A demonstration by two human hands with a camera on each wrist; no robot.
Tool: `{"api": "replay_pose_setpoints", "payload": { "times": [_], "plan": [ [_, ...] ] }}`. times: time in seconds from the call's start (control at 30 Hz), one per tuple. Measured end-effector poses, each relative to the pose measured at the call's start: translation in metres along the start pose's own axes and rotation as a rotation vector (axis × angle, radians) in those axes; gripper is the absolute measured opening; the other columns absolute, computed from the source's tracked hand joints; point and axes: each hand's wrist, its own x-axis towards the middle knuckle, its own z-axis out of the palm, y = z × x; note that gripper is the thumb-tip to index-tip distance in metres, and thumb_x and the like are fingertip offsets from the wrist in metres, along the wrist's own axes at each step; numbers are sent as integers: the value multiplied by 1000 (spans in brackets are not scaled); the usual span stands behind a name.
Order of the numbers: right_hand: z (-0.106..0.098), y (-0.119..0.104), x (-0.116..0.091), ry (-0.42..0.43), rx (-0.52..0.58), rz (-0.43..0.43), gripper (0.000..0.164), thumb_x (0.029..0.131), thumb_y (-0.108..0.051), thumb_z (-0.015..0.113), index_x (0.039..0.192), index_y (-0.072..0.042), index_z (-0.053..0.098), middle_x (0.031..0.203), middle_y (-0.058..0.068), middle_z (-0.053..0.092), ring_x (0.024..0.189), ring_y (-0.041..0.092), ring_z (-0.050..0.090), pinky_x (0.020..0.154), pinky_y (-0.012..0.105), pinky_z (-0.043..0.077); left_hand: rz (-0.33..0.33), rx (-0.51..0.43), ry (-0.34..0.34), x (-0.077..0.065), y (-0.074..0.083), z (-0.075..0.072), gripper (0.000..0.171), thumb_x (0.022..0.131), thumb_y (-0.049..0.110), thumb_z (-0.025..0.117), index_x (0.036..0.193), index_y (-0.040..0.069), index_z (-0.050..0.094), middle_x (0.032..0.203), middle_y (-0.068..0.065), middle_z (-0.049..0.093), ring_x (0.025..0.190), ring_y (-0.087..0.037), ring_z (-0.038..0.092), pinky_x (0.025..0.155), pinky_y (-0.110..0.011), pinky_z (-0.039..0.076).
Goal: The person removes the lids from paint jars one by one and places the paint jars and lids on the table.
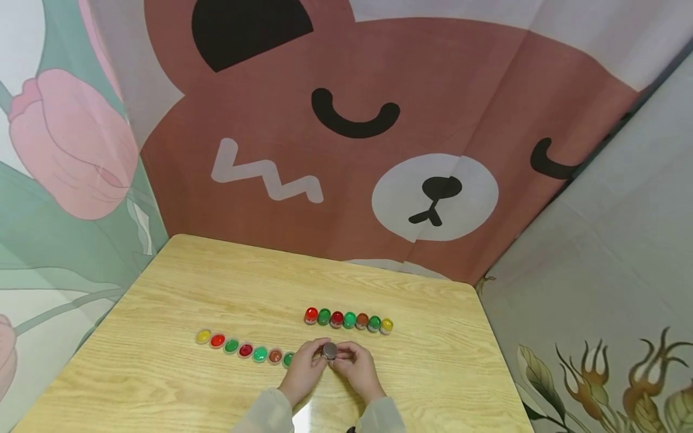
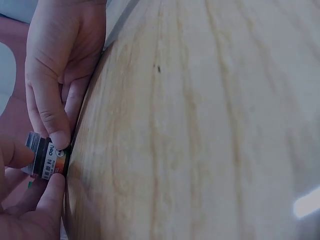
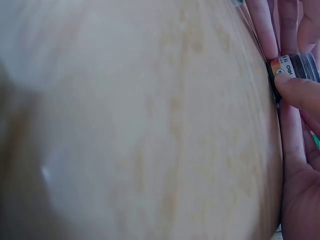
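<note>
A small paint jar [image 1: 329,350] with a dark top stands upright between the two hands. Its "deli" label, white and orange, shows in the left wrist view, and above it is a clear ridged lid [image 2: 33,145]. My left hand [image 1: 302,371] grips the jar from the left, with fingers at the lid and low on the side. From the other side my right hand [image 1: 358,370] pinches it, thumb [image 2: 60,140] on the label. The jar's base is right at the tabletop [image 2: 165,130]. Fingers hide part of the jar.
Behind the hands, several coloured paint jars [image 1: 349,320] form a row. To the left runs a slanting row of low round pieces [image 1: 246,350] with pale rims and coloured middles, its right end close by the left hand. A bear-print curtain [image 1: 260,222] hangs behind the table.
</note>
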Motion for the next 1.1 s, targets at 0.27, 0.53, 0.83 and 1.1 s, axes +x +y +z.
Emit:
{"api": "replay_pose_setpoints", "payload": {
  "times": [0.27, 0.53, 0.83, 1.1],
  "plan": [
    [-1, -11, -5, -5, 9, 6, 27, 82, 8, 79, 107, 5, 72, 102, 14, 71, 90, 21, 67, 75, 19, 57, -20, -53, -12, 1, -1, -1, 26, 95, 2, 65, 121, 4, 63, 121, -18, 63, 114, -37, 63, 93, -36, 57],
    [-2, -10, -2, -12, -8, 5, 28, 82, 6, 79, 108, 6, 71, 101, 15, 70, 89, 18, 66, 76, 17, 56, -16, -88, -16, 1, 0, -1, 31, 92, -1, 68, 120, -4, 55, 120, -22, 63, 115, -43, 62, 94, -34, 57],
    [-1, 14, 6, -1, 1, 14, 28, 82, 6, 79, 109, 4, 71, 99, 11, 70, 88, 16, 65, 74, 17, 56, 33, -1, -21, 3, -7, 0, 37, 94, 7, 70, 129, 0, 62, 119, -19, 62, 112, -37, 64, 92, -36, 58],
    [-1, 29, 11, -2, -7, 10, 28, 82, 6, 80, 109, 3, 72, 100, 11, 70, 90, 16, 66, 77, 18, 57, 1, -27, -1, 3, -6, 0, 29, 92, 10, 73, 120, 7, 64, 116, -12, 64, 109, -32, 63, 90, -34, 58]
  ]
}}
